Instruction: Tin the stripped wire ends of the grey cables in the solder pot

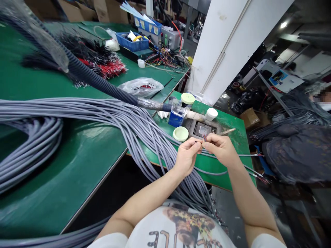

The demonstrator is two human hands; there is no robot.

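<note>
My left hand [188,154] and my right hand [219,148] meet over the small green table, fingertips nearly touching. Thin coloured wire ends [205,137] stick up from the pinch of my right hand. The left fingers are pinched together at a tiny dark piece, too small to name. Just beyond the hands lies a dark device with a square metal plate [202,130]. A pale green round dish [180,134] stands left of it. Grey cables [160,144] run beside and below my left hand.
A ribbed hose [103,81] crosses from the upper left to a blue box [176,117]. White [211,114] and green-lidded [188,98] tubs stand behind. Black and red wires [103,65] lie on the large table [85,165]. Another person [297,151] is at the right.
</note>
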